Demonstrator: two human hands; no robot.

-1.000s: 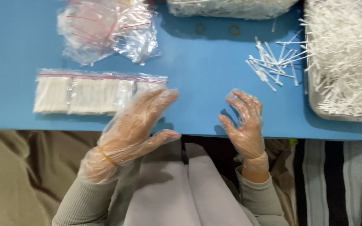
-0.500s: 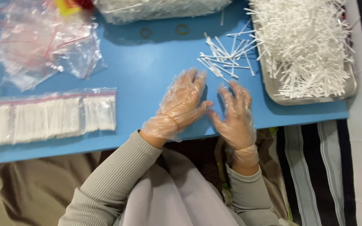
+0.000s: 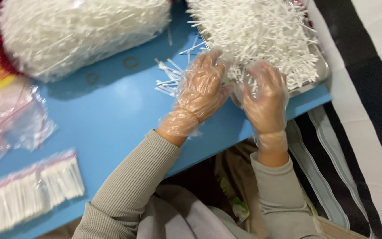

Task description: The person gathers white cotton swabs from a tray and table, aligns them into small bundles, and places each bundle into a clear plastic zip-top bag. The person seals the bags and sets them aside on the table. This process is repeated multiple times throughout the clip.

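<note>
here, gloved left hand (image 3: 202,86) and right hand (image 3: 265,95), fingers spread and holding nothing, reach the swab pile (image 3: 253,31); gathering comes next, likely.

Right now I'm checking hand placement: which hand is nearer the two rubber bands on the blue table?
Left. The left hand lies just to the right of the rubber bands; the right hand is farther off, at the metal tray of swabs.

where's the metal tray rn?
Head view, upper right: the metal tray sits at the blue table's right edge, heaped with white swabs, just beyond both gloved hands' fingertips.
</note>
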